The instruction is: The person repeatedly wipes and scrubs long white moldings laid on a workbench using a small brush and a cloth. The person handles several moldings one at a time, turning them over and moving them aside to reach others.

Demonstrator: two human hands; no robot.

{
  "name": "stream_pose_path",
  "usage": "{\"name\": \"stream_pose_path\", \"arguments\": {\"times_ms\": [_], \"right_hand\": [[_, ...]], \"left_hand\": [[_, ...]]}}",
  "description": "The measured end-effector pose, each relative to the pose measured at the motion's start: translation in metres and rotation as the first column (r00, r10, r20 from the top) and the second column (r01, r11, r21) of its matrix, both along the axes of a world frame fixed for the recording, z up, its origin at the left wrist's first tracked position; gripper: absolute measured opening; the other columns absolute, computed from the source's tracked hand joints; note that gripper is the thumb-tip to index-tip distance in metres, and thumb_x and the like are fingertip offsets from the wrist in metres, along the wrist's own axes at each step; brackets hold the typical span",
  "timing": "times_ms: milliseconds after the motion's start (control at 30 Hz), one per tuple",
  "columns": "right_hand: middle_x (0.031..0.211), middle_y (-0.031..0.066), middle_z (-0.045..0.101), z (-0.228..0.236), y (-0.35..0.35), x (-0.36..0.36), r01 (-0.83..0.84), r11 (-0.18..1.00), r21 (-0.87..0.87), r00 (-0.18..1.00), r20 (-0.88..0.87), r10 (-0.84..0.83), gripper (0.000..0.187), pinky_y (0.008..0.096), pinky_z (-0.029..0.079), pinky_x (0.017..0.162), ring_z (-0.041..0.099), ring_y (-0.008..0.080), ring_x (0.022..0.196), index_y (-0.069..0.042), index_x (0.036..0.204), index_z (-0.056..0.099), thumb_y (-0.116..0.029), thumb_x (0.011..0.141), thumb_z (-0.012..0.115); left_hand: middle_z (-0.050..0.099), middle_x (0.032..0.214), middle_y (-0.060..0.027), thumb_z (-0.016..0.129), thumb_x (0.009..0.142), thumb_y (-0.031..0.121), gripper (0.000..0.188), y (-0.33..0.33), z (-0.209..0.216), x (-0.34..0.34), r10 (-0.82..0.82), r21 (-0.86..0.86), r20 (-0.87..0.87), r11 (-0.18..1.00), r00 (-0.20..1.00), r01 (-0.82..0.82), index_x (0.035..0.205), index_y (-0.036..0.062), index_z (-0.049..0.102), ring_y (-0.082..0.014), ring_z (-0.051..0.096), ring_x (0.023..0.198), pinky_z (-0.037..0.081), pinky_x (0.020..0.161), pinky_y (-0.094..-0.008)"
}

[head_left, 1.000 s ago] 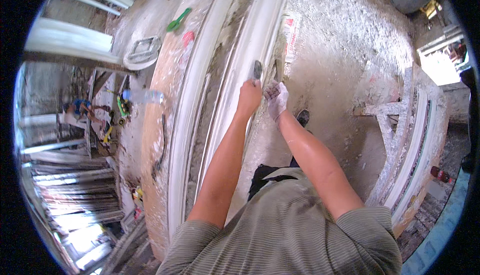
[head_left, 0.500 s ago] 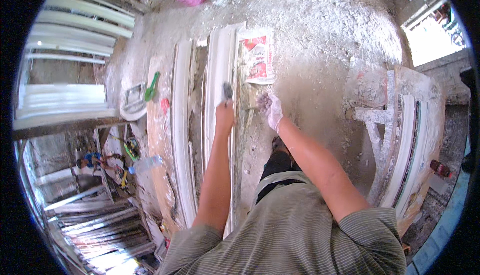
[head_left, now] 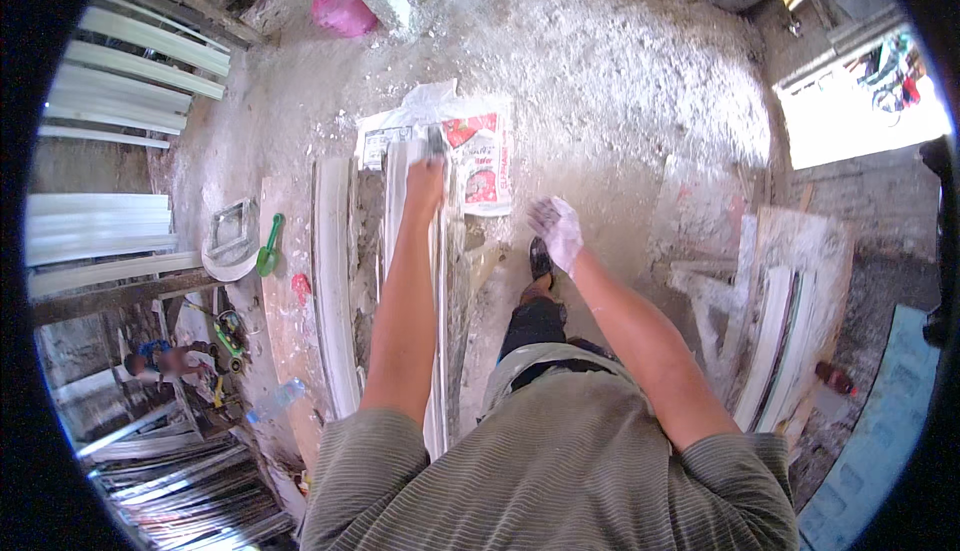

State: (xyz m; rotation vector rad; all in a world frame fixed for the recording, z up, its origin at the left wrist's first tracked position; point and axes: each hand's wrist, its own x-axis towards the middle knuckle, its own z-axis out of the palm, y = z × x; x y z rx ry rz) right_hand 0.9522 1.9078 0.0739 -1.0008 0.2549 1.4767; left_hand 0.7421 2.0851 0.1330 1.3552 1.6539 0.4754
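Observation:
My left hand (head_left: pixel 426 183) is closed round a small brush with a grey head (head_left: pixel 435 139). It is over the far end of a long white plaster-coated strip with a moulding-like profile (head_left: pixel 397 176). My right hand (head_left: pixel 558 231), coated in white powder, hangs to the right of the strip. Its fingers are stretched out and a little apart, and nothing shows in them. A white printed sack with red pictures (head_left: pixel 483 161) lies flat under and beside the strip's far end.
Another long white strip (head_left: pixel 333 291) lies to the left, beside a board (head_left: pixel 275 301) with a green scoop (head_left: pixel 268 251). A plastic bottle (head_left: pixel 275 401) stands near it. At right is a bench (head_left: pixel 835 251) with more strips. A pink bag (head_left: pixel 342 6) sits far off.
My view has shifted, and more of the sack and the strip's far end shows. My left hand has moved the brush farther along the strip. My right hand has turned, its fingers straighter.

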Motion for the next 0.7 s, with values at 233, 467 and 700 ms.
{"name": "stream_pose_path", "arguments": {"times_ms": [233,467,700], "right_hand": [[0.093,0.0069,0.067,-0.004,-0.001,0.139,0.176,0.984,0.011,0.978,0.109,-0.176,0.025,0.0375,0.052,0.09,0.064,0.0221,0.091,-0.007,0.099,0.061,-0.028,0.097,0.048],[0.118,0.0163,0.056,-0.011,0.053,0.136,0.11,0.983,-0.147,0.991,0.088,-0.098,0.04,0.0417,0.05,0.096,0.058,0.0281,0.105,0.0,0.119,0.052,-0.032,0.096,0.049],[0.128,0.0127,0.05,0.089,0.216,0.009,-0.7,0.714,-0.014,0.709,0.112,0.697,0.055,0.0459,0.047,0.095,0.055,0.0274,0.113,-0.01,0.133,0.048,-0.05,0.095,0.049]], "left_hand": [[0.054,0.06,-0.0094,0.054,0.098,0.026,0.032,-0.177,0.034,-0.076,-0.01,0.037,-0.086,0.999,0.996,0.014,0.086,-0.0031,0.059,-0.0156,0.055,0.055,0.042,0.052,-0.0359],[0.062,0.08,-0.0289,0.056,0.093,0.024,0.03,-0.107,0.002,-0.049,0.014,0.059,-0.047,0.998,0.999,-0.011,0.101,-0.0047,0.062,-0.0436,0.062,0.078,0.047,0.069,-0.0478],[0.067,0.079,-0.0223,0.057,0.094,0.032,0.039,0.032,0.022,0.055,0.212,0.061,0.245,0.971,0.946,-0.233,0.106,-0.0041,0.064,-0.0351,0.065,0.067,0.05,0.066,-0.045]]}}
